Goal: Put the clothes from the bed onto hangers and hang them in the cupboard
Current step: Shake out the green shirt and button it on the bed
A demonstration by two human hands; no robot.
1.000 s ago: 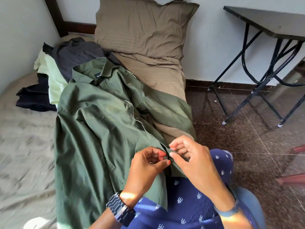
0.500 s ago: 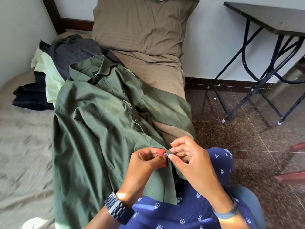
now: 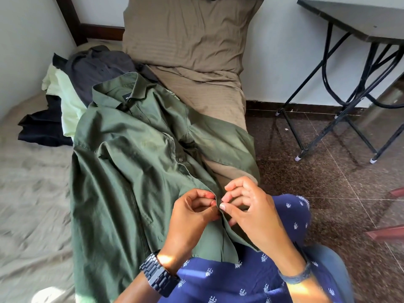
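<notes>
Olive-green button-up cotton shirt [image 3: 131,171] lies front-up on the beige-sheeted bed [image 3: 28,193], both hands pinching its front placket near the hem.

Left hand [image 3: 192,217], dark metal-link wristwatch [image 3: 158,278] on wrist, curls fingers and thumb onto the placket edge; right hand [image 3: 251,215], blue band on wrist, pinches the same edge from the opposite side, fingertips almost touching. Shirt's long axis runs collar-far to hem-near, collar pointing toward the brown striped pillow [image 3: 188,33]. Hem drapes onto the person's blue patterned lap. Dark grey, pale green and navy garments [image 3: 72,90] piled beside the collar.
</notes>
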